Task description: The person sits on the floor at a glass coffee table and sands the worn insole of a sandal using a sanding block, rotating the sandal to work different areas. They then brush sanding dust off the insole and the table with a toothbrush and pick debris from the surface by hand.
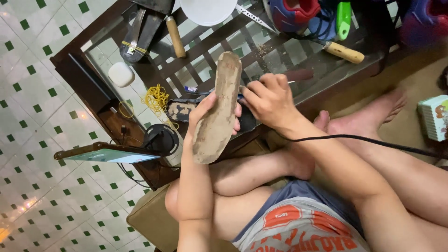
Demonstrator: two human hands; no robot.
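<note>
My left hand (205, 112) grips a long, worn tan shoe sole (219, 107) from behind and holds it upright over the table edge, its rough underside facing me. My right hand (268, 100) is closed around a small dark tool pressed against the sole's right edge. The tool is mostly hidden by the fingers, and a black cord (373, 142) runs from that hand across my forearm to the right. Under both hands lies a dark shoe piece (179, 111) with a pale worn patch.
A dark wooden table with a glass top (210, 58) carries a white bowl (207, 10), wooden-handled knives (344, 52), yellow rubber bands (156, 99), a white case (121, 74) and colourful shoes (294, 14). A phone on a stand (112, 154) is at left. My crossed legs (261, 172) rest on a cushion.
</note>
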